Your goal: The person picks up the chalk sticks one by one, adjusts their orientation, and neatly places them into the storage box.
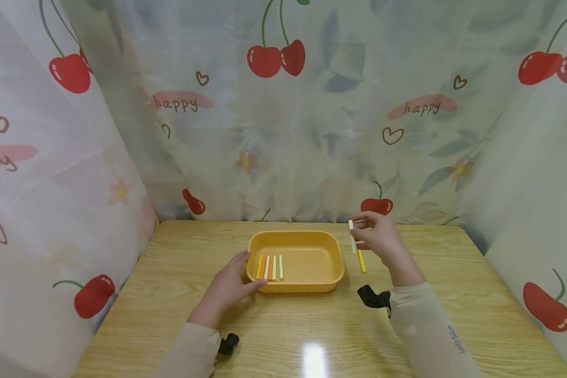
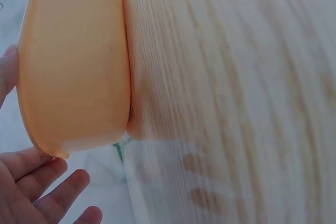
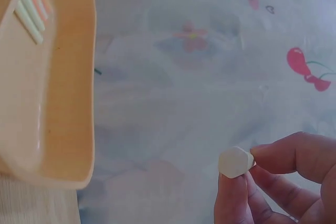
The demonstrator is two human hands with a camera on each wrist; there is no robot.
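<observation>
My left hand (image 1: pixel 227 283) rests at the near-left corner of an orange plastic tray (image 1: pixel 312 287). Its thumb lies on the front rim and its fingertips touch the left side; the left wrist view shows the other fingers spread loosely below the corner. Several chalk sticks (image 1: pixel 271 268), yellow, orange, white and pale, stand side by side in the tray's left part. Right of the tray, my right hand (image 1: pixel 380 239) pinches a whitish chalk stick (image 1: pixel 352 237) between thumb and fingers. Its six-sided end (image 3: pixel 233 162) faces the right wrist camera. A yellow chalk stick (image 1: pixel 361 262) shows just below those fingers.
The wooden table (image 1: pixel 170 262) carries the tray. A patterned cloth curtain (image 1: pixel 288 157) closes off the back and both sides. Black wrist mounts (image 1: pixel 372 296) stick out from the sleeves.
</observation>
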